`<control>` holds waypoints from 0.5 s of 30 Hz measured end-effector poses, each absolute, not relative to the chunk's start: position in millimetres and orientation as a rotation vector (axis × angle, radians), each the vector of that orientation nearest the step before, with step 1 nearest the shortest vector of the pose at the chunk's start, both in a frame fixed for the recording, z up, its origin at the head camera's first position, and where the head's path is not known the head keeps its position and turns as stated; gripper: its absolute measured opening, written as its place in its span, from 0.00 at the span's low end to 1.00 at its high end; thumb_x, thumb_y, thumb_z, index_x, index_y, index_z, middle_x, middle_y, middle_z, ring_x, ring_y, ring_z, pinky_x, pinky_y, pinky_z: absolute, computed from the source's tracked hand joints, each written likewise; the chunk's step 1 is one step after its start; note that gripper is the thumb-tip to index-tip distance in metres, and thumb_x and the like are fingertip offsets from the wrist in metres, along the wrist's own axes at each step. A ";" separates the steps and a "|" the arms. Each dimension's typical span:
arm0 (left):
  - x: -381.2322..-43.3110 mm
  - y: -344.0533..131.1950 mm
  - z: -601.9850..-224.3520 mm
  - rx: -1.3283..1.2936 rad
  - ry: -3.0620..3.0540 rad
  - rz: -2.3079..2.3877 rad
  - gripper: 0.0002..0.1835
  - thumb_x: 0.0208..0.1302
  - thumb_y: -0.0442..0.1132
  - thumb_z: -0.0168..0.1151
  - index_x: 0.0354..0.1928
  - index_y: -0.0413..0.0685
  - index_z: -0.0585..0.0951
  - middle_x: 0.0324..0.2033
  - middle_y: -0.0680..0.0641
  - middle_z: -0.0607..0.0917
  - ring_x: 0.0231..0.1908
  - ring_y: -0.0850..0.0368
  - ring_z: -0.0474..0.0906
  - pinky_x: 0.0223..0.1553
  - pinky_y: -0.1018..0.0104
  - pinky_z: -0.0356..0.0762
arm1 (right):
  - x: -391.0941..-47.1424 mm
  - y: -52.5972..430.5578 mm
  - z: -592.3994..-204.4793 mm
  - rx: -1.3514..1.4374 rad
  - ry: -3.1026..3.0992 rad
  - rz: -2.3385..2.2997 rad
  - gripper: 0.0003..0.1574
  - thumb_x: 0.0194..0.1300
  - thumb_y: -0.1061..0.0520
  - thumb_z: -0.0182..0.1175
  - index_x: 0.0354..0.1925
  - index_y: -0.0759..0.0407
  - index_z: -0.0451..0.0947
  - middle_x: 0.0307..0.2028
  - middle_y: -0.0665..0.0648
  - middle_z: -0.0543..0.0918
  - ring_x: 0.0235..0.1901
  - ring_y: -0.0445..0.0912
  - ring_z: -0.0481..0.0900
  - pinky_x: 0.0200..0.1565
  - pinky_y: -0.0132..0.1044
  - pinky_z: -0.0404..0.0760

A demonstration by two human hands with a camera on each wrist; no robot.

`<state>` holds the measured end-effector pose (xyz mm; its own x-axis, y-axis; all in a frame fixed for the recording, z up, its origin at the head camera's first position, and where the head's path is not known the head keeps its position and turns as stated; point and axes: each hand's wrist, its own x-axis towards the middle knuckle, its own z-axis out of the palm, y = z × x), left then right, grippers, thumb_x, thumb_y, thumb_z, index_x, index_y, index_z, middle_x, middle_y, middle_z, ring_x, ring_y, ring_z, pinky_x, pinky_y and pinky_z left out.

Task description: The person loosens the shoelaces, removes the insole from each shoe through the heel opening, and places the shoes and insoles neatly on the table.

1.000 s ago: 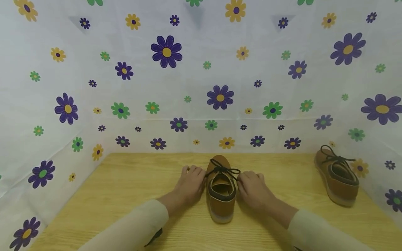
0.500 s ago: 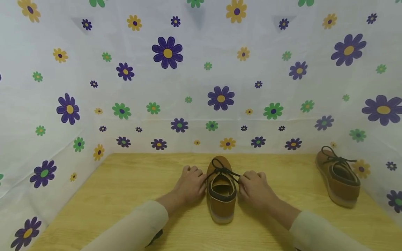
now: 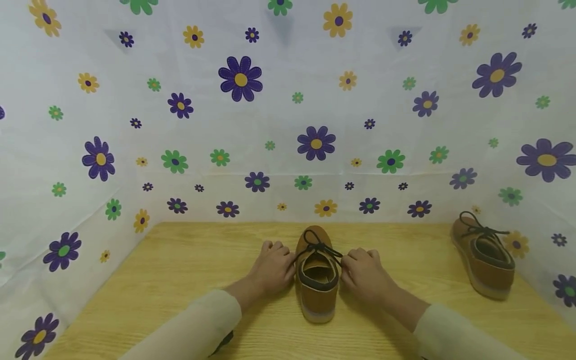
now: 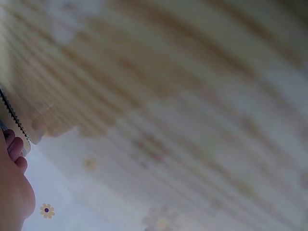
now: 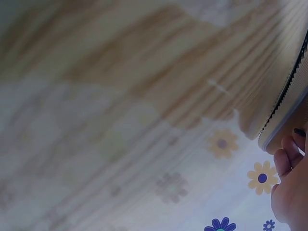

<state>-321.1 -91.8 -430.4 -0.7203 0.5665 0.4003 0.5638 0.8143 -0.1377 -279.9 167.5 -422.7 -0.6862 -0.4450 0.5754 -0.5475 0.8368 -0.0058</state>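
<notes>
A brown shoe (image 3: 318,300) stands upright on the tabletop, toe pointing away, with its dark lace (image 3: 318,247) tied across the top. One loop of the lace stands up toward the toe. On the shoe's left side, my left hand (image 3: 271,268) pinches a lace end, its fingertips mostly hidden. My right hand (image 3: 363,274) pinches the lace on the right, which runs taut from the knot. Both wrist views catch only the curled fingers at the edge, beside the shoe's sole (image 5: 284,108).
A matching brown shoe (image 3: 488,260), its lace tied in a bow, stands at the right edge of the wooden tabletop (image 3: 189,260). White cloth (image 3: 270,115) with printed flowers walls the back and both sides.
The bow's right-hand loop has narrowed into a straight stretch of lace toward my right hand. Both hands stay in nearly the same place, and the shoe stays put.
</notes>
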 end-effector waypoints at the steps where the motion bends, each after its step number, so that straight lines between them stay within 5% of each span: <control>1: -320.7 -91.5 -430.6 -0.844 -2.573 0.001 0.13 0.65 0.46 0.50 0.43 0.54 0.81 0.34 0.54 0.81 0.39 0.56 0.70 0.50 0.53 0.60 | -279.4 167.5 -422.8 0.726 -2.438 0.233 0.05 0.57 0.57 0.55 0.26 0.48 0.71 0.26 0.43 0.70 0.30 0.39 0.66 0.39 0.39 0.59; 15: -323.8 -92.8 -432.3 -0.889 -2.566 0.008 0.11 0.63 0.47 0.51 0.37 0.54 0.81 0.32 0.54 0.81 0.36 0.56 0.70 0.45 0.56 0.59 | -277.1 169.1 -420.6 0.703 -2.550 0.208 0.03 0.60 0.55 0.55 0.29 0.49 0.73 0.30 0.45 0.73 0.35 0.42 0.70 0.41 0.44 0.60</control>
<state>-323.8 -92.8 -432.3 -0.7056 0.5924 0.3888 0.5900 0.7950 -0.1406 -277.1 169.1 -420.6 -0.7509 -0.4426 0.4902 -0.5162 0.8563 -0.0175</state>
